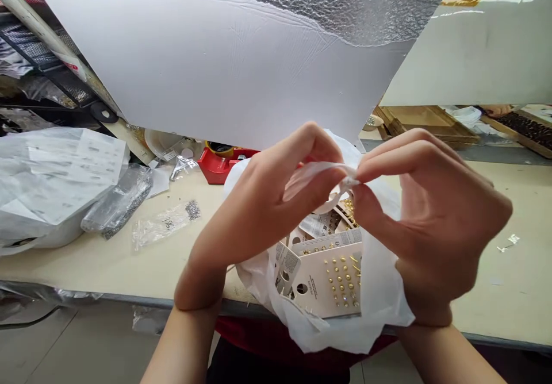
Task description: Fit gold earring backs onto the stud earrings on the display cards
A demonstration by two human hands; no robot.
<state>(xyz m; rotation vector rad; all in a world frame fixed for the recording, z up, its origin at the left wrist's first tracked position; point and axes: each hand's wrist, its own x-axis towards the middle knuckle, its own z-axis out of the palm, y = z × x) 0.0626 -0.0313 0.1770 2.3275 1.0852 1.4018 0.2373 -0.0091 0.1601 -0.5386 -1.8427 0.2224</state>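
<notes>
A white plastic bag (382,292) stands at the table's front edge, between my forearms. Inside it lie several earring cards (317,286) with rows of gold studs. Above the bag's opening, my left hand (271,200) pinches a twisted strip of the white plastic between thumb and fingers. My right hand (431,206) meets it from the right, thumb and forefinger closed on the same strip at a small knot-like bunch. The two hands' fingertips nearly touch there.
A full white bag (56,183) sits at the left, beside clear packets of small metal parts (125,200). Behind my left hand is a red tape dispenser (213,165). A white panel (233,56) hangs across the back; wooden trays (426,122) lie at the back right.
</notes>
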